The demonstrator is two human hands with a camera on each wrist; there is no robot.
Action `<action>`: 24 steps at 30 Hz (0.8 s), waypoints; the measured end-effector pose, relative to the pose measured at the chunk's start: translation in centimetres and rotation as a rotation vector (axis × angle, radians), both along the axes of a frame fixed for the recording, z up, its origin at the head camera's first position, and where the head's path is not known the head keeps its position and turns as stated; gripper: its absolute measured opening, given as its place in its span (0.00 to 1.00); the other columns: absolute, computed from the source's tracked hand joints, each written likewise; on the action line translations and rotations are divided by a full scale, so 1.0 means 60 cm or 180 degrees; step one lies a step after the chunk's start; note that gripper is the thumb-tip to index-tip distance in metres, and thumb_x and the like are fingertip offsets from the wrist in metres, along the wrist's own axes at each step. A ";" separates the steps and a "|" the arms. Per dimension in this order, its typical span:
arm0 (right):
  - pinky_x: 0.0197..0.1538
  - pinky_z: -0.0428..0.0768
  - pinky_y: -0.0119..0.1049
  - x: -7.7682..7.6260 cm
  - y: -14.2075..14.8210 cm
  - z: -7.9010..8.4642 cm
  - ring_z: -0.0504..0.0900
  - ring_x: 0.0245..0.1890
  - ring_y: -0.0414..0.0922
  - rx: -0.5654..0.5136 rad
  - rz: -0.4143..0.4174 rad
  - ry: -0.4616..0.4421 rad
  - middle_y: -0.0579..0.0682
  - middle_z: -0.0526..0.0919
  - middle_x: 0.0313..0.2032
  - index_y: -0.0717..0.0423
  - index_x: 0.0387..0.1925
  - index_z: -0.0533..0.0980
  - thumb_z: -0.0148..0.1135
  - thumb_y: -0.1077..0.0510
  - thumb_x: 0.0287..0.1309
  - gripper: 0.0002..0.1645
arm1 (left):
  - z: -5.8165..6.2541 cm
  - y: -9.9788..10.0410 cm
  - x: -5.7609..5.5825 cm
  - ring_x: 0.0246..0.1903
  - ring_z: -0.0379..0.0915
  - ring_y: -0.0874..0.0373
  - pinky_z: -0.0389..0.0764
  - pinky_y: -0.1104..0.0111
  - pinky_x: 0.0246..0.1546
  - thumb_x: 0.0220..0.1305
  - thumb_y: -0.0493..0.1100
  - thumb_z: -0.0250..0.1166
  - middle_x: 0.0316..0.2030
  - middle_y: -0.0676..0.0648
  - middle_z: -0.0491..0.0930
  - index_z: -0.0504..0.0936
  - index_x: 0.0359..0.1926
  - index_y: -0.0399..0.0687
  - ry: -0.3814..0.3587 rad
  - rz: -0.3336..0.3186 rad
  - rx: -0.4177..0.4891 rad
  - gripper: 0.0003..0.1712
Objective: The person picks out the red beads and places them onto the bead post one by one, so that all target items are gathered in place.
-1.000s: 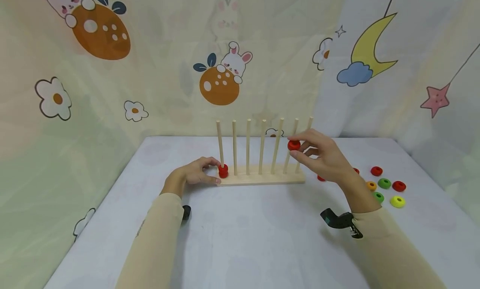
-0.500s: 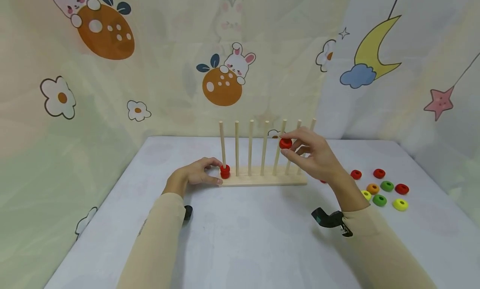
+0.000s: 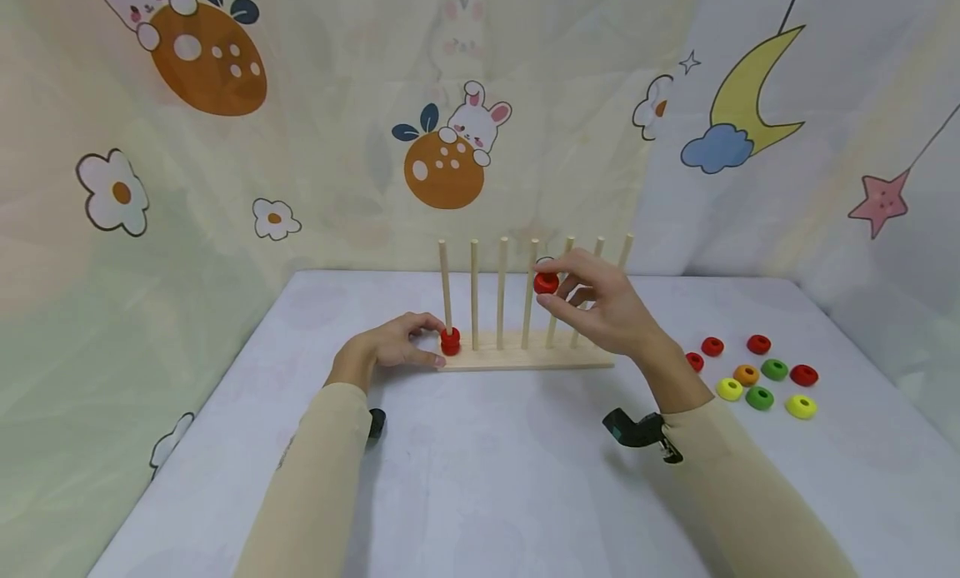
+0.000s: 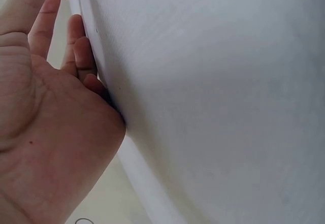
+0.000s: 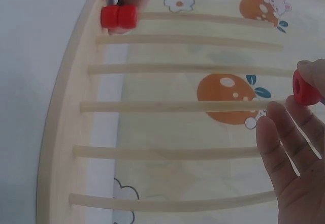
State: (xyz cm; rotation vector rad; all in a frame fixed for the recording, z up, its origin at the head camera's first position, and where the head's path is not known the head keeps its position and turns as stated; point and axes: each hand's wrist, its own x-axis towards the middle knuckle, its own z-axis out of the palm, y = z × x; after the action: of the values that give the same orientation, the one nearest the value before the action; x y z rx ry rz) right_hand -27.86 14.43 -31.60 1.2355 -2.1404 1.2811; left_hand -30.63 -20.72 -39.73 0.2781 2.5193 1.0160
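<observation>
A wooden peg rack (image 3: 525, 360) with several upright pegs stands across the middle of the table. Two red beads (image 3: 450, 342) are stacked at the foot of its leftmost peg, which also shows in the right wrist view. My left hand (image 3: 401, 341) grips the left end of the base, thumb in front and fingers beside the stacked beads. My right hand (image 3: 603, 307) pinches another red bead (image 3: 546, 283) between thumb and index finger, near the upper half of the middle pegs. In the right wrist view the held bead (image 5: 306, 88) turns its hole toward the rack.
Loose beads lie on the table to the right: several red ones (image 3: 759, 344), two green ones (image 3: 775, 369), an orange one (image 3: 746, 375) and two yellow ones (image 3: 801, 406). A printed cloth (image 3: 337, 145) hangs behind the table.
My right hand has moved left along the rack with the red bead, from the right-hand pegs to the middle ones. The left hand keeps its hold on the base.
</observation>
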 end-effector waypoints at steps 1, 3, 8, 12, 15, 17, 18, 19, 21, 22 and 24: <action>0.34 0.84 0.30 0.000 -0.002 0.002 0.83 0.33 0.42 0.0003 0.0012 0.0009 0.48 0.81 0.44 0.54 0.57 0.81 0.72 0.70 0.57 0.25 | 0.000 0.000 0.000 0.74 0.55 0.42 0.56 0.40 0.74 0.55 0.53 0.80 0.72 0.47 0.65 0.76 0.61 0.62 0.0007 -0.0002 0.0003 0.34; 0.33 0.85 0.30 0.000 -0.007 0.005 0.83 0.34 0.42 -0.0010 0.0043 0.0021 0.48 0.81 0.44 0.53 0.56 0.81 0.72 0.69 0.58 0.25 | 0.001 0.000 0.000 0.73 0.55 0.42 0.56 0.40 0.74 0.55 0.53 0.80 0.72 0.47 0.65 0.76 0.61 0.62 0.0005 -0.0006 0.0015 0.34; 0.32 0.85 0.32 0.000 -0.022 0.011 0.84 0.34 0.42 -0.0039 0.0087 0.0033 0.50 0.82 0.44 0.55 0.56 0.81 0.73 0.69 0.57 0.25 | 0.003 0.000 0.002 0.73 0.56 0.42 0.57 0.40 0.74 0.55 0.52 0.79 0.72 0.46 0.66 0.77 0.61 0.61 0.0004 -0.0010 0.0045 0.33; 0.30 0.85 0.33 0.002 -0.035 0.018 0.84 0.34 0.42 -0.0003 0.0067 0.0025 0.50 0.82 0.46 0.54 0.57 0.81 0.73 0.68 0.58 0.25 | 0.002 -0.002 0.001 0.73 0.56 0.42 0.57 0.40 0.74 0.55 0.53 0.79 0.72 0.47 0.66 0.77 0.61 0.61 0.0027 0.0010 0.0034 0.33; 0.27 0.85 0.34 0.000 -0.044 0.023 0.85 0.34 0.42 0.0021 0.0101 0.0019 0.51 0.82 0.46 0.54 0.58 0.80 0.73 0.68 0.58 0.25 | 0.001 -0.003 0.001 0.73 0.56 0.43 0.57 0.40 0.73 0.55 0.53 0.79 0.71 0.47 0.66 0.77 0.61 0.62 0.0034 0.0021 0.0026 0.33; 0.25 0.85 0.34 -0.002 -0.049 0.025 0.85 0.34 0.43 0.0008 0.0159 0.0030 0.52 0.82 0.46 0.55 0.58 0.80 0.72 0.69 0.58 0.25 | 0.001 -0.002 0.003 0.73 0.56 0.43 0.57 0.39 0.73 0.55 0.53 0.79 0.71 0.48 0.66 0.77 0.60 0.63 0.0019 0.0034 0.0027 0.33; 0.24 0.84 0.34 -0.003 -0.052 0.026 0.85 0.33 0.43 0.0001 0.0187 0.0040 0.52 0.82 0.46 0.56 0.58 0.80 0.72 0.69 0.58 0.25 | 0.000 -0.001 0.003 0.73 0.56 0.43 0.57 0.39 0.73 0.55 0.53 0.79 0.71 0.48 0.66 0.77 0.60 0.63 0.0017 0.0032 0.0031 0.32; 0.23 0.84 0.34 -0.005 -0.055 0.028 0.85 0.33 0.43 -0.0019 0.0231 0.0042 0.53 0.82 0.46 0.57 0.57 0.80 0.72 0.69 0.58 0.25 | 0.000 -0.001 0.003 0.73 0.56 0.43 0.57 0.39 0.73 0.55 0.53 0.79 0.71 0.48 0.67 0.77 0.60 0.64 0.0010 0.0041 0.0034 0.32; 0.23 0.84 0.35 -0.006 -0.061 0.031 0.85 0.32 0.43 -0.0038 0.0278 0.0067 0.53 0.82 0.46 0.57 0.58 0.80 0.72 0.70 0.58 0.25 | 0.000 0.001 0.004 0.73 0.56 0.43 0.57 0.39 0.73 0.55 0.53 0.79 0.70 0.48 0.67 0.78 0.59 0.65 0.0007 0.0051 0.0029 0.31; 0.23 0.84 0.35 -0.007 -0.064 0.033 0.85 0.32 0.43 -0.0041 0.0297 0.0081 0.54 0.82 0.47 0.57 0.58 0.79 0.72 0.70 0.58 0.25 | 0.000 0.001 0.004 0.73 0.56 0.43 0.58 0.39 0.73 0.55 0.52 0.79 0.70 0.48 0.67 0.78 0.59 0.65 0.0004 0.0054 0.0037 0.31; 0.23 0.84 0.36 -0.007 -0.071 0.038 0.85 0.31 0.43 -0.0032 0.0321 0.0105 0.54 0.82 0.48 0.57 0.58 0.79 0.72 0.71 0.58 0.26 | 0.000 0.002 0.004 0.72 0.56 0.43 0.58 0.39 0.73 0.55 0.52 0.79 0.71 0.48 0.67 0.78 0.58 0.65 0.0008 0.0053 0.0040 0.31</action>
State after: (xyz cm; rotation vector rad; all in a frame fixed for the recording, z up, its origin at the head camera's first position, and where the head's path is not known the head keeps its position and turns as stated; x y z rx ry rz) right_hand -28.27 10.15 -29.31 1.3665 -2.0699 1.3009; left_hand -30.40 -20.62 -39.71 0.2628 2.5223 1.0389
